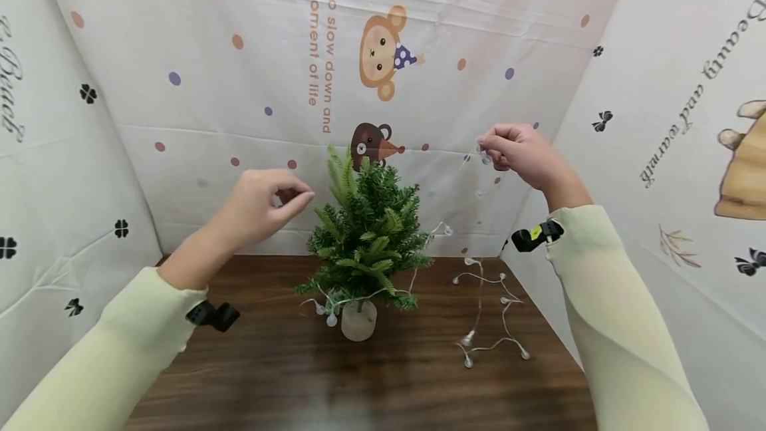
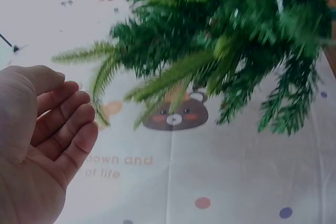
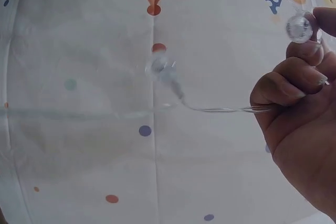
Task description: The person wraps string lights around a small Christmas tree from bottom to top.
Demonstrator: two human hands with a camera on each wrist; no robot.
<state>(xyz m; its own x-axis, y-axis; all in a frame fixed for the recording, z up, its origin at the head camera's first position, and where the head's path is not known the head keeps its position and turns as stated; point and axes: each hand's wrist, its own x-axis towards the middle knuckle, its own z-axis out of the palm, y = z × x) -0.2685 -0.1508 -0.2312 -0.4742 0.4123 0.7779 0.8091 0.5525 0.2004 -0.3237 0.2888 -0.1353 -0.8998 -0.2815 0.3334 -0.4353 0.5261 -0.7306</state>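
Presently, as a clear-globe fairy-light string [image 1: 467,339], crosses the lower front branches of the small artificial Christmas tree [image 1: 371,238], leaves its right side on an upward slant toward the right hand [image 1: 519,155], and trails in loose bends over the wood-grain table [image 1: 239,378] to the right of the pale pot [image 1: 359,322]. Hangs aloft pinched between thumb and bent fingers there, with a globe bulb [image 3: 300,29] right at the fingertips. Has the tree, from that pinch, to the left and lower, well apart. Has the left hand [image 1: 257,205] much nearer to that foliage, just beside the upper left branches, with fingers loosely bent toward the thumb and nothing held. Shows from the right wrist a wire running out sideways beneath the curled fingers, with a second bulb [image 3: 163,69] blurred along it; looks faint in the head view against the printed cloth [image 1: 239,85]. Shows from the left wrist the cupped inner palm, largely hidden from the head. Shows from the head alone the bends on the table.
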